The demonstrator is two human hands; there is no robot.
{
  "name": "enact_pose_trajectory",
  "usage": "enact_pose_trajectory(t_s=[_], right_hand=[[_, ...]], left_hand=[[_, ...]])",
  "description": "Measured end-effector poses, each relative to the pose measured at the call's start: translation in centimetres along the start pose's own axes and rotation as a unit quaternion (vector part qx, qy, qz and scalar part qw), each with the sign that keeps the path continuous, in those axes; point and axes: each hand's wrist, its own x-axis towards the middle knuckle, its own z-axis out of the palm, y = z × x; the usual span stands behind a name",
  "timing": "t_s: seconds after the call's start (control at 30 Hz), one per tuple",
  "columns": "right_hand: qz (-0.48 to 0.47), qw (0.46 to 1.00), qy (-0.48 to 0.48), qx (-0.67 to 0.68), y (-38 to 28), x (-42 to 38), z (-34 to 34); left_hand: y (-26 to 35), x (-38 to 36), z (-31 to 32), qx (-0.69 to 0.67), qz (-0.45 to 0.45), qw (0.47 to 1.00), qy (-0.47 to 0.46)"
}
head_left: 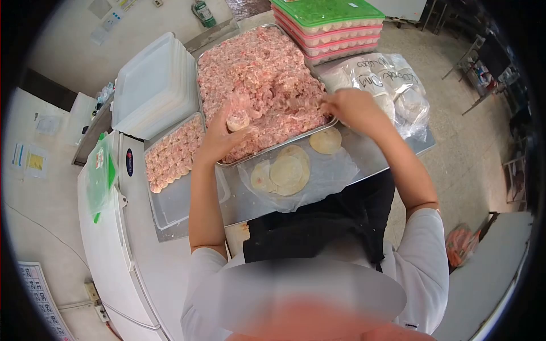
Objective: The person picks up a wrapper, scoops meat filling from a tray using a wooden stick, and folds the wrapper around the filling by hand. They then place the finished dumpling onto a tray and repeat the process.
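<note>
A large metal tray (282, 136) is heaped with pink minced filling (244, 57). Over its left front part, my left hand (219, 136) is curled around a small filled dumpling (238, 120). My right hand (350, 108) is closed at the tray's right edge, on a utensil whose end is blurred against the filling. Round dough wrappers (287, 173) lie overlapping on a plastic sheet (335, 170) in front of the tray, and a single wrapper (326, 141) lies to their right. Rows of finished dumplings (170, 153) fill part of a smaller tray (187, 211) at the left.
Stacked white trays (151, 85) stand at the left. At the back right are stacked boxes with a green lid (330, 10), and bagged goods (387, 85) lie nearer. A white refrigerator (108, 238) is at the left, with a green-edged container (98, 176) on it.
</note>
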Motion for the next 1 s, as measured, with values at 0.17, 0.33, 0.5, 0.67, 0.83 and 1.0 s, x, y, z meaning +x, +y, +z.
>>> enact_pose_trajectory(t_s=[0.17,0.33,0.5,0.67,0.83,1.0], right_hand=[[-0.099,0.959,0.053,0.259,-2.9,-0.5,-1.2],[-0.163,0.963,0.01,0.215,-1.4,1.3,-1.5],[-0.166,0.961,0.136,0.174,-3.1,0.3,0.1],[-0.124,0.985,0.042,0.115,-0.4,-0.1,-4.2],[-0.198,0.948,0.165,0.185,-2.2,-0.8,-0.1],[-0.176,0.926,0.159,0.295,0.6,0.1,2.6]], left_hand=[[0.5,1.0,-0.2,0.078,0.102,0.992,0.002],[-0.4,2.1,-0.3,0.058,-0.032,0.992,-0.111],[-4.3,2.0,0.1,0.069,-0.002,0.997,-0.028],[-1.6,1.7,0.7,0.13,0.01,0.991,-0.011],[0.4,1.3,-0.1,0.031,-0.002,0.999,-0.024],[-0.1,0.4,-1.0,0.042,-0.013,0.998,0.046]])
